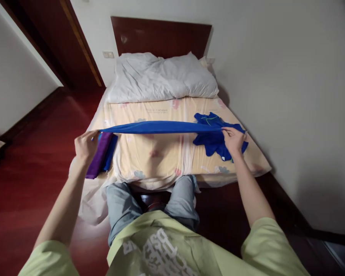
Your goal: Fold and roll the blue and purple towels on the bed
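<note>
A long blue cloth (161, 127) is stretched level above the bed, pulled into a narrow band. My left hand (86, 146) pinches its left end, over a folded purple cloth (99, 157) and a folded blue cloth (111, 152) lying at the bed's left edge. At the band's other end my right hand (234, 141) is closed on it, above a crumpled blue garment (211, 140) on the right part of the bed.
The bed (152, 153) has a pale flowered sheet. A bunched white quilt (163, 78) lies against the dark headboard (161, 36). Walls stand behind and on the right; a brown door (48, 38) is at the back left.
</note>
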{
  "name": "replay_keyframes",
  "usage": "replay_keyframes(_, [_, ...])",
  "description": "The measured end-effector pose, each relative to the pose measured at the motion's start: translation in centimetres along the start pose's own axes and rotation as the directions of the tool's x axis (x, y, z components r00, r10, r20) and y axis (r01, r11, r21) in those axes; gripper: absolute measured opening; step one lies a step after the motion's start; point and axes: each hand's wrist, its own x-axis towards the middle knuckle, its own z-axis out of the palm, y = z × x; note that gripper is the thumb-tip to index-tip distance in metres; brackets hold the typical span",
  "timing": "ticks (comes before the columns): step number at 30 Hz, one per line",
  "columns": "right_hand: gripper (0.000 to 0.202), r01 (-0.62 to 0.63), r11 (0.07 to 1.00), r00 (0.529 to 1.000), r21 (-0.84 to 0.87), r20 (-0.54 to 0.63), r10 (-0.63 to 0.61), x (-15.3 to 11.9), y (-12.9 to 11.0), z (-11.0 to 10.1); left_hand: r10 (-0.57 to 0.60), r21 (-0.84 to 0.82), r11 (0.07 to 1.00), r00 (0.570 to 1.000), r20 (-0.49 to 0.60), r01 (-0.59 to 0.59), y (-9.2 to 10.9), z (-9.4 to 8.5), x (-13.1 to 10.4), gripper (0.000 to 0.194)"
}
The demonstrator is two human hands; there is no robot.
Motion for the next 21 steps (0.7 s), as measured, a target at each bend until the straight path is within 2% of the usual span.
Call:
replay_keyframes(2, [0.03,-0.132,0.984,0.991,0.118,0.009,0.132,-3.5,1.6,1.7,-0.041,-0.004,0.999,0.994,0.099,0.041,-0.1,2.1,-3.8,0.035])
replay_keyframes(4, [0.031,-0.273,0.948,0.962,0.164,0.041,0.27,-7.1,3.1,3.5,-0.093,0.004,0.996,0.969,0.231,0.095,-0.1,4.5,-7.7,0.031])
replay_keyframes(7, [0.028,-0.451,0.871,0.892,0.193,0.095,0.441,-12.4,5.2,5.9,-0.184,0.067,0.983,0.893,0.41,0.171,0.3,7.7,-13.1,0.032])
replay_keyframes(9, [0.021,-0.546,0.806,0.837,0.227,0.116,0.534,-15.4,6.4,7.0,-0.213,0.105,0.977,0.836,0.506,0.186,0.6,9.1,-16.1,0.034])
replay_keyframes(11, [0.017,-0.612,0.748,0.785,0.256,0.09,0.612,-17.7,7.3,7.6,-0.233,0.121,0.972,0.79,0.568,0.199,0.5,9.8,-18.4,0.035])
replay_keyframes(13, [0.018,-0.647,0.712,0.746,0.273,0.036,0.665,-19.4,8.0,7.8,-0.258,0.115,0.965,0.764,0.592,0.237,0.1,10.0,-20.2,0.036])
replay_keyframes(17, [0.023,-0.682,0.672,0.696,0.29,-0.026,0.717,-20.9,9.0,7.9,-0.314,0.092,0.942,0.749,0.584,0.323,-0.9,9.9,-22.6,0.038])
replay_keyframes(21, [0.018,-0.707,0.635,0.652,0.311,-0.063,0.756,-21.3,9.9,8.2,-0.358,0.103,0.925,0.745,0.563,0.366,-1.2,10.2,-24.2,0.038])
